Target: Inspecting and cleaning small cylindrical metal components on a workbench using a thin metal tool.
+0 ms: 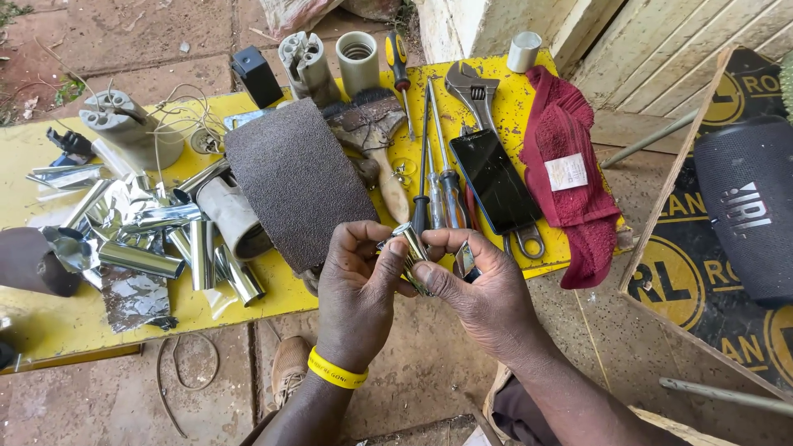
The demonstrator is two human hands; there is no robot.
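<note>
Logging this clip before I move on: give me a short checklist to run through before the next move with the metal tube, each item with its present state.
1. Both hands on the tube: ok, left hand and right hand pinch it together.
2. Tube clear of the yellow board: ok, held above its near edge.
3. Small shiny piece secure in the right hand: ok, tucked under the fingers.
4. Tube end undamaged: cannot tell, too small.
5. Phone away from the hands: ok, lying on the board beside the screwdrivers.
</note>
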